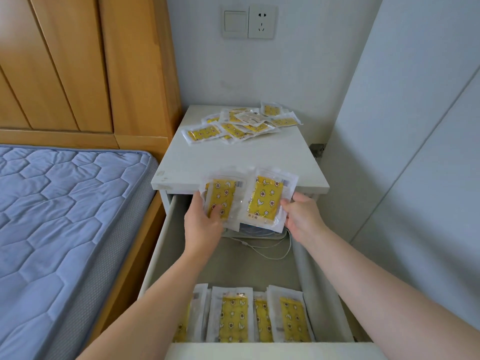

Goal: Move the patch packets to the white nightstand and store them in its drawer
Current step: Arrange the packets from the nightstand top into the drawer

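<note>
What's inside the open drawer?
Packets sit in a row at the drawer's front, and a white cable lies farther back. The held packets hide the very back.

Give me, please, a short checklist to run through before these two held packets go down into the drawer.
1. Drawer pulled open: ok.
2. Left hand holds the left packet, thumb on its face: ok.
3. Right hand grips the right packet by its edge: ok.
4. Bare drawer floor between the front row of packets and the white cable: ok.
5. Nightstand top emptied of packets: not ok, a loose pile lies at its back.
6. Only one packet in the left hand: cannot tell.
</note>
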